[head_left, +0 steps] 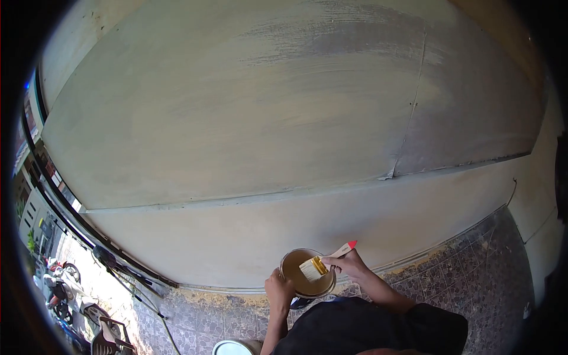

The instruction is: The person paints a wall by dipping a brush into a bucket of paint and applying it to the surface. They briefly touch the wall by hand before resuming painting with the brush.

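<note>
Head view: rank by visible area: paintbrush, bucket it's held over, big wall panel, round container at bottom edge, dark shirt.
1. Wall panel
2. Dark shirt
3. Bucket
4. Unsure: paintbrush and round container look close, and the frame cuts off the container.

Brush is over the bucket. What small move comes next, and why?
Probably draw the bristles lightly against the rim of the bucket. The right hand holds the brush over its opening, the left hand is at the rim, and the bristles look pale, perhaps loaded, so wiping may limit drips.
</note>
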`<state>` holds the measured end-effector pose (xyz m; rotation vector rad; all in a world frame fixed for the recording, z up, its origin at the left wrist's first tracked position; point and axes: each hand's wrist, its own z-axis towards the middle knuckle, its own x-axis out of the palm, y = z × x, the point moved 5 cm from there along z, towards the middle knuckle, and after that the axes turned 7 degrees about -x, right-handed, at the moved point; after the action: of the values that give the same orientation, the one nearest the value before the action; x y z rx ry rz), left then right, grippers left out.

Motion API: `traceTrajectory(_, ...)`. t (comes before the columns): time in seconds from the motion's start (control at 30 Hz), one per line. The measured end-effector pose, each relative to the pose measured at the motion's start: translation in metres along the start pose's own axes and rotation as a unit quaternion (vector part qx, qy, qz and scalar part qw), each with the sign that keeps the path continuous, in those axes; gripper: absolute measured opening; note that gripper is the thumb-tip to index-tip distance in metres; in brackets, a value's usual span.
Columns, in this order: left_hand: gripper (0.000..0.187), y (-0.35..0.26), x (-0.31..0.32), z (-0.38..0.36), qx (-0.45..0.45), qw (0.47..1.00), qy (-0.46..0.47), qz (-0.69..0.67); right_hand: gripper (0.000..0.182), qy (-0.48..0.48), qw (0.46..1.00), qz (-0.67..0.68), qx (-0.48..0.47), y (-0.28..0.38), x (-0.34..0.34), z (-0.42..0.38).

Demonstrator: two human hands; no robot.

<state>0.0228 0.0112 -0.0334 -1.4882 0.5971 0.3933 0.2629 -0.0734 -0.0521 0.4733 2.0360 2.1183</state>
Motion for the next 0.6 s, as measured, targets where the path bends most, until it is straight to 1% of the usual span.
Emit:
traceTrajectory(0.07, 0.021, -0.005, 0.002, 0.002, -0.011, 1.0, 0.007, -0.004, 0.013, -0.067, 0.994, 0.091, 0.008, 0.02, -0.017, 0.002)
traceTrajectory(0.1, 0.023, -0.006, 0.004, 0.003, -0.013, 1.0, 0.009, -0.004, 0.014, -0.071, 0.989, 0.125, 0.038, 0.019, -0.029, 0.006)
traceTrajectory(0.13, 0.026, -0.008, 0.006, 0.006, -0.015, 1.0, 0.009, -0.005, 0.015, -0.058, 0.981, 0.177, 0.045, 0.015, -0.042, 0.011)
traceTrajectory(0.2, 0.028, -0.015, 0.007, 0.006, -0.022, 1.0, 0.015, -0.015, 0.012, -0.053, 0.963, 0.264, 0.012, 0.018, -0.06, 0.021)
traceTrajectory(0.27, 0.03, -0.016, 0.009, 0.007, -0.032, 0.999, 0.017, -0.028, 0.01, -0.02, 0.952, 0.305, -0.026, 0.056, -0.061, 0.029)
traceTrajectory(0.33, 0.03, -0.015, 0.015, 0.008, -0.034, 0.999, 0.019, -0.038, 0.015, -0.029, 0.948, 0.309, -0.071, 0.11, -0.051, 0.041)
traceTrajectory(0.4, 0.029, -0.013, 0.02, 0.006, -0.024, 0.999, 0.015, -0.045, 0.021, -0.044, 0.956, 0.247, -0.154, 0.179, -0.043, 0.055)
traceTrajectory(0.47, 0.028, -0.017, 0.02, 0.002, -0.014, 0.998, 0.012, -0.052, 0.026, -0.041, 0.94, 0.174, -0.29, 0.254, -0.031, 0.074)
traceTrajectory(0.5, 0.027, -0.024, 0.016, -0.002, -0.016, 0.999, 0.017, -0.045, 0.028, -0.076, 0.926, 0.122, -0.348, 0.295, -0.019, 0.077)
traceTrajectory(0.53, 0.026, -0.028, 0.015, -0.004, -0.018, 0.999, 0.023, -0.037, 0.032, -0.112, 0.896, 0.084, -0.421, 0.333, -0.004, 0.081)
traceTrajectory(0.6, 0.026, -0.024, 0.018, -0.009, -0.018, 0.999, 0.02, -0.043, 0.035, -0.129, 0.834, -0.024, -0.536, 0.396, 0.019, 0.091)
